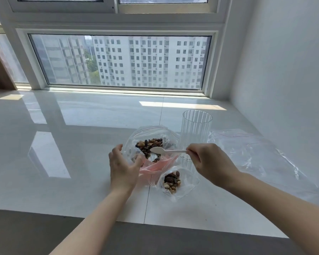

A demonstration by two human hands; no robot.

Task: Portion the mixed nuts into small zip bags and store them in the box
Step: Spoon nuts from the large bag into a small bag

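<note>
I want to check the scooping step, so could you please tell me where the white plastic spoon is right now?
In the head view, the white plastic spoon is pinched by the right hand, its bowl over the large open bag of mixed nuts, just in front of the ribbed clear cup.

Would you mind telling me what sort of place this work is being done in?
Probably a high-rise flat: a glossy white sill-like counter runs beneath a wide window that looks out at apartment towers, seen from well above ground.
</note>
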